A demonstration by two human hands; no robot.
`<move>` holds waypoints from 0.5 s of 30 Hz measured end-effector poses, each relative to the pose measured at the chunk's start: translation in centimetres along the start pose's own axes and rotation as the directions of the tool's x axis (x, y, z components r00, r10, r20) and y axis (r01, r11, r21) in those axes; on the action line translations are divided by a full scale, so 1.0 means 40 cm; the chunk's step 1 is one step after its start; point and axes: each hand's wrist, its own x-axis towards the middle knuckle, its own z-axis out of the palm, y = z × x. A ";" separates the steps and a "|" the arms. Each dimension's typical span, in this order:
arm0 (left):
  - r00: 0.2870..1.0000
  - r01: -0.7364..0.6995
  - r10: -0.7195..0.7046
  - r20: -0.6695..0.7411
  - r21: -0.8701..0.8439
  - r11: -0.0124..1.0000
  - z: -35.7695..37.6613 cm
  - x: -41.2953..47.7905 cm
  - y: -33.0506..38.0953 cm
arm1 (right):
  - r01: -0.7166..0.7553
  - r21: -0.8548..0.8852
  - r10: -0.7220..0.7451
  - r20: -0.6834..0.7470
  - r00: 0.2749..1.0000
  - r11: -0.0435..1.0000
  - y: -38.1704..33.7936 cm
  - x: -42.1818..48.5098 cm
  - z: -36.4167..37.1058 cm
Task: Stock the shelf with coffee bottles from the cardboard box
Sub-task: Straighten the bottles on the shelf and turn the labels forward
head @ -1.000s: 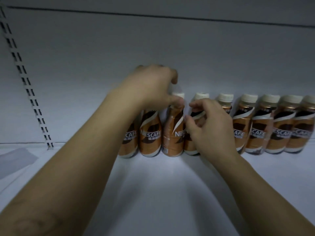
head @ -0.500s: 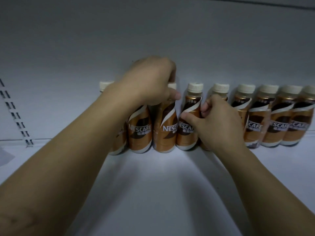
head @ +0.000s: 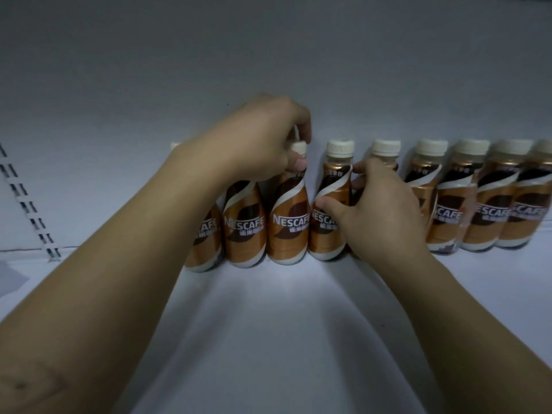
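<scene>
Several orange-brown Nescafe coffee bottles with cream caps stand in a row along the back of the white shelf (head: pixel 268 339). My left hand (head: pixel 257 141) reaches over the row and grips the neck and cap of one bottle (head: pixel 288 225). My right hand (head: pixel 379 204) holds the body of the neighbouring bottle (head: pixel 328 225), thumb on its label, fingers behind it. More bottles (head: pixel 490 216) continue to the right. The cardboard box is out of view.
The shelf's white back wall (head: pixel 268 70) rises right behind the bottles. A slotted upright rail (head: pixel 27 204) runs down at the far left. A flat grey sheet (head: pixel 9 279) lies on the shelf at the left edge.
The view has tilted down a little. My right hand shifted from the bottle's neck to its body and turned it so the label faces front; my left hand kept its grip on the neck.
</scene>
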 end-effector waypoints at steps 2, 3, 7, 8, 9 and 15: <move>1.000 -0.007 0.007 0.010 -0.009 1.000 0.000 0.000 -0.001 | -0.006 0.006 0.006 0.010 1.000 1.000 -0.003 -0.001 0.000; 1.000 -0.007 0.007 0.013 -0.016 1.000 -0.001 0.000 -0.001 | -0.007 0.009 0.007 0.015 1.000 1.000 -0.003 0.000 -0.001; 1.000 -0.007 0.007 0.023 -0.024 1.000 0.002 0.001 -0.002 | 0.000 0.039 -0.001 0.023 1.000 0.999 -0.001 0.002 -0.006; 1.000 -0.008 0.009 0.027 -0.024 1.000 0.002 0.000 -0.004 | -0.003 0.054 0.001 0.029 1.000 0.999 -0.001 0.002 -0.006; 1.000 -0.010 0.011 0.030 -0.026 1.000 0.002 -0.001 -0.005 | -0.007 0.065 0.005 0.034 0.999 0.998 -0.002 0.001 -0.007; 0.998 -0.021 0.022 0.055 -0.027 0.999 -0.001 0.000 -0.010 | -0.025 0.083 0.021 0.039 0.999 0.996 -0.001 0.001 -0.005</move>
